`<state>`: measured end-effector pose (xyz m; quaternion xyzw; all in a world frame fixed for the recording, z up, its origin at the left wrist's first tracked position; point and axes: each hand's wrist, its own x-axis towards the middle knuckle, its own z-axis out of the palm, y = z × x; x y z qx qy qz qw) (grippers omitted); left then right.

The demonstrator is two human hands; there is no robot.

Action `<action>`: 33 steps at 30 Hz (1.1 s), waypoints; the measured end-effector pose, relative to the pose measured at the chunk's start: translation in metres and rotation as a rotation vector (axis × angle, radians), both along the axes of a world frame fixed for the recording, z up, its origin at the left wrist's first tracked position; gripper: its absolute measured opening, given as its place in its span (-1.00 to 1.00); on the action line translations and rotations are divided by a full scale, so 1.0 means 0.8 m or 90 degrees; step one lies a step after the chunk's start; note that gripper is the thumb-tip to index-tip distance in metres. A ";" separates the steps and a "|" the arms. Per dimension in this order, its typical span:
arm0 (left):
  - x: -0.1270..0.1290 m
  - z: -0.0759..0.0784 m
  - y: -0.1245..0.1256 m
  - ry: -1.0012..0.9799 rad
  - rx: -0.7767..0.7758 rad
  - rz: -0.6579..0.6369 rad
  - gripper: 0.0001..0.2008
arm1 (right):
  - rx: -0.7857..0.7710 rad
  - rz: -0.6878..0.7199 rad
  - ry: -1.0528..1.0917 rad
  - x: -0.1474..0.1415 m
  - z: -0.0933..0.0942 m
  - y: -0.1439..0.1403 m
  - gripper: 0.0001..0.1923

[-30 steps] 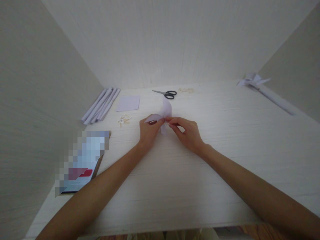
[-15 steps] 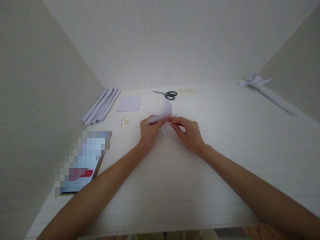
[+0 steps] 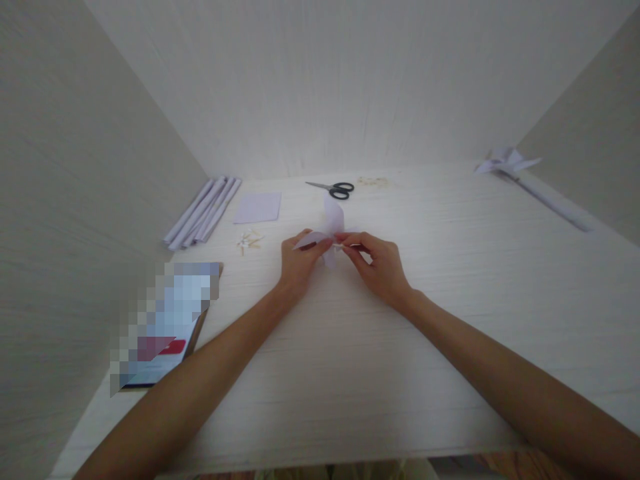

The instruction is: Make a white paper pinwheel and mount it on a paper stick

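Observation:
Both my hands meet over the middle of the white table (image 3: 450, 320). My left hand (image 3: 299, 261) pinches a folded pale lilac paper pinwheel (image 3: 333, 217) at its centre. One blade stands up, another points left over my fingers. My right hand (image 3: 381, 267) grips the same centre from the right, thumb and forefinger closed on a small pale pin or stick there. The centre itself is hidden by my fingertips.
Black-handled scissors (image 3: 333, 189) lie at the back. A lilac paper square (image 3: 258, 207) and several rolled paper tubes (image 3: 201, 211) lie back left, small wooden bits (image 3: 248, 241) nearby. A blurred tablet (image 3: 165, 323) lies front left. A finished pinwheel on a stick (image 3: 530, 181) rests back right.
My left fingers have shifted slightly on the pinwheel's centre and now cover the dark spot seen before. Both hands stay in place.

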<state>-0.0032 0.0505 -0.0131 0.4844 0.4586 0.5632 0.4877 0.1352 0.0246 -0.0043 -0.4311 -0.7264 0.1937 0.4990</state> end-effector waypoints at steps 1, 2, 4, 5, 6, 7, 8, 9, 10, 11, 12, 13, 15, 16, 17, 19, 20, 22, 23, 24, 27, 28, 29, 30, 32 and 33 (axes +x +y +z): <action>0.000 0.000 0.000 0.001 0.000 -0.001 -0.82 | 0.003 0.000 0.000 0.000 0.000 0.000 -0.92; 0.000 0.001 -0.001 0.003 0.001 -0.001 -0.82 | 0.005 0.000 0.000 0.000 0.000 0.000 -0.92; 0.000 0.000 -0.001 0.015 0.010 0.000 -0.83 | 0.005 0.001 0.000 0.000 0.000 0.000 -0.92; 0.000 0.000 -0.001 0.027 0.016 0.002 -0.83 | 0.005 0.004 0.001 0.000 -0.001 0.000 -0.92; 0.000 -0.001 -0.001 0.040 0.021 0.007 -0.83 | 0.004 0.008 0.005 0.000 -0.001 0.000 -0.92; 0.000 -0.002 0.000 0.055 0.024 0.015 -0.83 | 0.002 0.013 0.010 0.000 -0.002 0.000 -0.93; 0.000 -0.003 0.000 0.070 0.025 0.024 -0.83 | -0.001 0.017 0.017 0.000 -0.002 0.000 -0.93; 0.000 -0.003 0.000 0.082 0.023 0.033 -0.83 | -0.003 0.019 0.025 0.000 -0.003 0.001 -0.93; 0.000 -0.004 0.000 0.090 0.021 0.040 -0.83 | -0.007 0.019 0.033 0.000 -0.004 0.001 -0.93; 0.000 -0.004 0.000 0.094 0.018 0.044 -0.83 | -0.009 0.015 0.041 0.000 -0.004 0.002 -0.93; 0.000 -0.004 0.000 0.095 0.015 0.047 -0.83 | -0.009 0.009 0.046 0.000 -0.005 0.002 -0.93; 0.001 -0.004 0.000 0.096 0.013 0.048 -0.83 | -0.007 0.001 0.048 0.000 -0.006 0.003 -0.92; 0.001 -0.004 0.000 0.095 0.011 0.053 -0.84 | -0.002 -0.010 0.044 0.001 -0.006 0.003 -0.92; 0.001 -0.004 0.000 0.095 0.011 0.056 -0.84 | 0.000 -0.013 0.040 0.001 -0.006 0.003 -0.92; 0.001 -0.004 0.000 0.095 0.011 0.060 -0.84 | -0.001 -0.016 0.036 0.001 -0.006 0.003 -0.92; 0.002 -0.003 0.000 0.096 0.012 0.063 -0.84 | -0.005 -0.019 0.033 0.002 -0.005 0.003 -0.93; 0.002 -0.003 0.000 0.096 0.010 0.061 -0.84 | -0.008 -0.020 0.034 0.002 -0.004 0.003 -0.93; 0.002 -0.002 -0.001 0.095 0.005 0.058 -0.83 | -0.012 -0.018 0.038 0.001 -0.004 0.003 -0.93; 0.003 -0.001 -0.001 0.095 0.002 0.059 -0.83 | -0.014 -0.014 0.041 0.001 -0.003 0.003 -0.93; 0.003 -0.001 -0.001 0.097 -0.001 0.063 -0.84 | -0.016 -0.008 0.042 0.001 -0.003 0.003 -0.93; 0.004 0.001 -0.003 0.111 0.001 0.077 -0.85 | -0.010 -0.009 0.038 0.001 -0.003 0.002 -0.91; 0.004 0.002 -0.003 0.115 0.005 0.078 -0.85 | -0.001 -0.022 0.032 0.002 -0.003 0.002 -0.91; 0.004 0.002 -0.003 0.118 0.007 0.077 -0.85 | 0.009 -0.040 0.025 0.002 -0.003 0.002 -0.91; 0.004 0.002 -0.004 0.120 0.008 0.075 -0.86 | 0.019 -0.060 0.017 0.002 -0.003 0.001 -0.91; 0.003 0.003 -0.004 0.126 0.006 0.074 -0.86 | 0.027 -0.093 -0.005 0.003 -0.004 0.002 -0.90; 0.003 0.003 -0.004 0.130 0.005 0.073 -0.87 | 0.027 -0.101 -0.017 0.004 -0.004 0.002 -0.90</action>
